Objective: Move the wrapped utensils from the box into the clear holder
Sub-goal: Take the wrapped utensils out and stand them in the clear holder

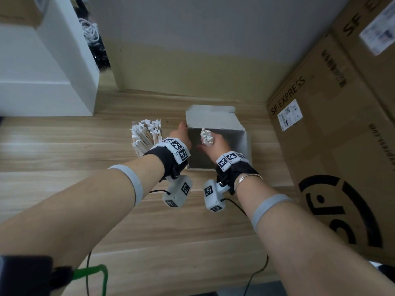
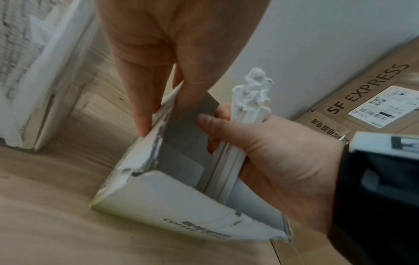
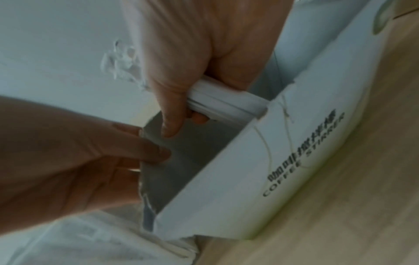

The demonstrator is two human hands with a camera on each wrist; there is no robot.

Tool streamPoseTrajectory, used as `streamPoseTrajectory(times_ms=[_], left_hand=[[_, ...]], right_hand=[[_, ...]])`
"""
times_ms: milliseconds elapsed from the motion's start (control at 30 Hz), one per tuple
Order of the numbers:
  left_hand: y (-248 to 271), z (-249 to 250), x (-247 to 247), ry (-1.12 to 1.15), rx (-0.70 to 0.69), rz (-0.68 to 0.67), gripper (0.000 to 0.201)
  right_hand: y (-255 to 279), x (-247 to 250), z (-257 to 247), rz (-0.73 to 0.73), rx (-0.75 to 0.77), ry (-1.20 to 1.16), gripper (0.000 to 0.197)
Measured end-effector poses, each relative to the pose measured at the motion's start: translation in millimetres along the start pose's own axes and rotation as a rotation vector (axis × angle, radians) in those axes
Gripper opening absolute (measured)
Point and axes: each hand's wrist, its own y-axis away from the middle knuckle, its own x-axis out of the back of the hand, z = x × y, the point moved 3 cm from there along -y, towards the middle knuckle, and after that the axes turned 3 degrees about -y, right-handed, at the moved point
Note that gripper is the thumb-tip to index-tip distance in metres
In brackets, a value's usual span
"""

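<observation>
A white box (image 1: 245, 144) marked "COFFEE STIRRER" (image 3: 301, 156) stands open on the wooden floor. My right hand (image 1: 215, 144) grips a bundle of paper-wrapped stirrers (image 1: 206, 136) upright inside it; their crimped tops poke above my fist (image 2: 254, 89). My left hand (image 1: 181, 133) pinches the box's left wall (image 2: 158, 114), thumb inside, fingers outside. Left of the box stands the clear holder (image 1: 139, 151), filled with wrapped stirrers (image 1: 146, 130).
Large brown "SF EXPRESS" cartons (image 1: 333, 133) are stacked close on the right. A white cabinet (image 1: 49, 77) stands at the left, with the wall behind the box. Cables run from the wrist cameras along the wooden floor (image 1: 64, 150).
</observation>
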Motion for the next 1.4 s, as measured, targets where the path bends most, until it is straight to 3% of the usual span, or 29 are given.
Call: streamPoseTrajectory(times_ms=[67,267,433,600,667,767,933,1000,1133,1400], left_hand=[[-1.4,0.6,0.5,-0.046,0.001,0.008,0.046],[-0.8,1.3,8.3,-0.088,-0.001,0.027,0.047],[6.1,1.4,32.0,-0.02,-0.069,0.135,0.05],[15.2,-5.8,59.2,0.021,-0.183,0.321,0.039],[16.3,-15.6,65.8,-0.053,-0.157,0.353,0.039],[19.9,-35.0,73.1,-0.08,-0.036,0.383,0.036],[14.7,-65.3,77.9,-0.046,0.11,0.24,0.045],[10.9,-71.6,80.3,0.002,0.091,0.19,0.043],[12.2,-78.5,87.9,0.054,0.051,0.194,0.038],[8.8,-88.2,94.8,0.034,0.036,0.148,0.032]], right_hand=[[-2.1,1.0,-1.9,0.033,-0.005,-0.088,0.024],[-4.6,-5.5,-15.2,0.058,0.027,-0.166,0.036],[-6.6,-9.3,-34.0,0.074,0.076,-0.246,0.027],[-8.0,-14.3,-61.6,0.218,0.131,-0.295,0.013],[-8.8,-17.7,-74.6,0.255,0.159,-0.288,0.026],[-8.8,-22.7,-93.9,0.247,0.221,-0.276,0.021],[-6.5,-35.0,-120.5,0.172,0.279,-0.306,0.018],[-4.3,-41.0,-130.5,0.145,0.29,-0.305,0.012],[-2.6,-50.0,-144.6,0.155,0.309,-0.308,0.028],[-7.1,-61.3,-159.6,0.101,0.282,-0.402,0.029]])
